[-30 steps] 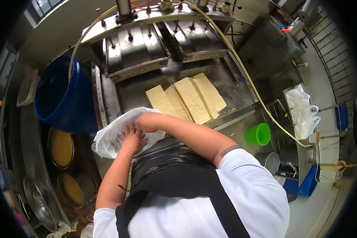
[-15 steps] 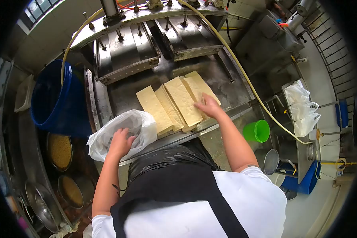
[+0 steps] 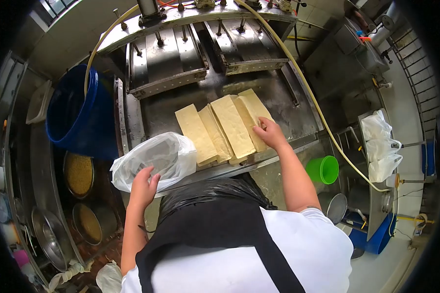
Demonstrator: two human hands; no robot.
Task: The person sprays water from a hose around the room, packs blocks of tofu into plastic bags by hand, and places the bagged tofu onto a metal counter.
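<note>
Several pale yellow slabs that look like tofu (image 3: 232, 128) lie side by side and partly overlapping on the metal table. My right hand (image 3: 270, 134) is over the rightmost slab (image 3: 253, 108), fingers bent and apart from the thumb; whether the fingertips touch its surface I cannot tell. To the left of the slabs, a translucent white plastic bag (image 3: 181, 152) rests with its mouth spread wide at the table's front edge. My left hand (image 3: 143, 187) is at the near side of the bag, thumb and fingers apart, holding nothing.
Behind the slabs stand two perforated metal press trays (image 3: 168, 63) on the steel table (image 3: 156, 115). A blue barrel (image 3: 73, 112) is at the left, above pots of yellowish contents (image 3: 79, 173). A green bucket (image 3: 322, 170) and hanging white bags (image 3: 380, 146) are at the right. A yellow hose (image 3: 310, 88) crosses the table's right side.
My left hand has drawn back from over the bag's mouth toward its near rim. My right hand has shifted right, off the neighbouring slab's edge. The whole view has shifted slightly.
</note>
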